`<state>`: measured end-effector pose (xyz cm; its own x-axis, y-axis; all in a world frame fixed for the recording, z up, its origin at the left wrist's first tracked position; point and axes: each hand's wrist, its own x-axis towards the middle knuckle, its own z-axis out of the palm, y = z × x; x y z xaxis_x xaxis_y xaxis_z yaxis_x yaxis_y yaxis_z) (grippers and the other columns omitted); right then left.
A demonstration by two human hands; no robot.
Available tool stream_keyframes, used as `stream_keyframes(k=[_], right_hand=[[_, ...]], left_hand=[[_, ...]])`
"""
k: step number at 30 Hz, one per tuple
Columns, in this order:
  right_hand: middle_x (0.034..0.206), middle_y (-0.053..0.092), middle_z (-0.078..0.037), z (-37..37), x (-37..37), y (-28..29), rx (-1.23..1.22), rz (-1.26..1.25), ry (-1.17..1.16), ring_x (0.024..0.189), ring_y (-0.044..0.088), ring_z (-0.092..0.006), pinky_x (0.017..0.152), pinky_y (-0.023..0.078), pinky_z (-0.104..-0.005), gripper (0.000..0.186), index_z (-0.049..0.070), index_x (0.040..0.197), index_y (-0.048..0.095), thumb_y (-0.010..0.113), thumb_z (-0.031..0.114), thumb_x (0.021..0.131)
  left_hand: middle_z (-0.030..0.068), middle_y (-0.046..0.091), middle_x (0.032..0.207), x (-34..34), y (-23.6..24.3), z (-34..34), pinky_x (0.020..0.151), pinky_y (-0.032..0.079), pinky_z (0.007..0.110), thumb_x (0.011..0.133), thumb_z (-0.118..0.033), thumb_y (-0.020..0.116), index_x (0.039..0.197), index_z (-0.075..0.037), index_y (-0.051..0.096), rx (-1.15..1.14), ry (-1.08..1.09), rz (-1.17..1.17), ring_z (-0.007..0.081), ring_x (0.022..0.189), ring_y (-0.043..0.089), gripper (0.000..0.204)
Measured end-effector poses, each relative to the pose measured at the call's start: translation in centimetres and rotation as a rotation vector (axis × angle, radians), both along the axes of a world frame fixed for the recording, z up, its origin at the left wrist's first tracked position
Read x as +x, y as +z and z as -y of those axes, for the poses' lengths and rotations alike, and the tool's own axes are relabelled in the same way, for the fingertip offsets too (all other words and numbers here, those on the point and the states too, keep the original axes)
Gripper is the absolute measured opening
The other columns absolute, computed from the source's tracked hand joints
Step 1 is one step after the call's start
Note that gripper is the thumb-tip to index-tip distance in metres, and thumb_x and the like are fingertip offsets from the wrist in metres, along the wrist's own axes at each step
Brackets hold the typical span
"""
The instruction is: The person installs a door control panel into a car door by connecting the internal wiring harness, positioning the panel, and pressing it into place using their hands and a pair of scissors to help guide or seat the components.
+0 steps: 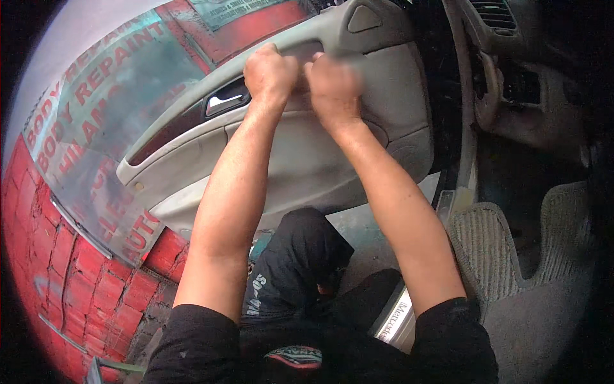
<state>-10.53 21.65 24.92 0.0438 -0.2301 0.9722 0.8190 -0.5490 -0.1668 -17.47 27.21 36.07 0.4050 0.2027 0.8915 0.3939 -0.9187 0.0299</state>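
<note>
Both my arms reach forward to the beige inner panel [291,173] of an open car door. My left hand [272,73] is closed in a fist at the upper part of the panel, just right of the chrome door handle [225,104]. Close beside it, my right hand [334,89] has its fingers curled in, its outer side blurred. Dark brown trim [153,142] runs along the panel and shows again between the hands. The backs of my hands hide whatever the fingers grip.
A red brick wall [83,288] and a large lettered sign [121,102] stand beyond the door at left. To the right are the metal door sill [398,320], a grey ribbed floor mat [486,249] and the dashboard [524,32]. My dark-clothed knee [300,256] is below the door.
</note>
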Motion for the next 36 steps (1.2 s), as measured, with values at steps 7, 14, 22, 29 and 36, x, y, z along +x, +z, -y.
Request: stream_keyframes(k=[7, 14, 22, 29, 36], right_hand=[[0.136, 0.062, -0.011, 0.0, -0.1, 0.3, -0.072, -0.080, -0.040, 0.086, 0.061, -0.0286, 0.074, 0.050, -0.0444, 0.012, 0.011, 0.096, 0.063, 0.055, 0.017, 0.088], [0.140, 0.057, -0.020, 1.6, -0.2, 2.1, -0.347, -0.157, -0.012, 0.096, 0.069, -0.0315, 0.082, 0.051, -0.0467, 0.017, 0.011, 0.100, 0.064, 0.050, 0.017, 0.093], [0.137, 0.060, -0.018, 3.5, 0.5, 2.1, -0.443, -0.126, -0.039, 0.094, 0.072, -0.0254, 0.081, 0.050, -0.0466, 0.014, 0.016, 0.099, 0.065, 0.054, 0.018, 0.091], [0.121, 0.066, -0.006, 2.5, 1.7, 0.4, -0.235, 0.197, -0.044, 0.078, 0.066, -0.0207, 0.073, 0.046, -0.0419, 0.010, 0.015, 0.091, 0.066, 0.061, 0.017, 0.083], [0.120, 0.066, -0.007, 1.9, 1.5, 0.5, -0.206, 0.173, -0.118, 0.077, 0.064, -0.0218, 0.073, 0.046, -0.0428, 0.014, 0.012, 0.094, 0.065, 0.060, 0.019, 0.084]], left_hand=[[0.0226, 0.071, 0.095, 0.1, 0.1, 0.3, 0.087, 0.052, 0.045, 0.074, -0.026, 0.068, 0.089, -0.001, 0.073, -0.007, 0.013, 0.015, 0.0386, 0.094, 0.068, 0.029], [0.0220, 0.071, 0.100, -0.4, 0.5, 0.7, 0.088, 0.052, 0.045, 0.075, -0.027, 0.068, 0.090, -0.002, 0.073, -0.049, 0.057, -0.059, 0.0381, 0.099, 0.068, 0.030], [0.0237, 0.071, 0.097, -0.3, 0.8, 0.5, 0.087, 0.053, 0.045, 0.073, -0.026, 0.069, 0.090, 0.000, 0.073, 0.032, 0.027, -0.106, 0.0383, 0.097, 0.068, 0.032], [0.0242, 0.071, 0.092, -0.3, 0.9, -0.4, 0.085, 0.054, 0.045, 0.072, -0.025, 0.069, 0.090, 0.000, 0.073, 0.100, -0.024, -0.104, 0.0385, 0.093, 0.069, 0.031], [0.0211, 0.071, 0.103, -3.2, 1.3, -3.5, 0.088, 0.051, 0.047, 0.075, -0.032, 0.077, 0.113, -0.006, 0.068, 0.086, -0.215, -0.212, 0.0391, 0.102, 0.066, 0.047]])
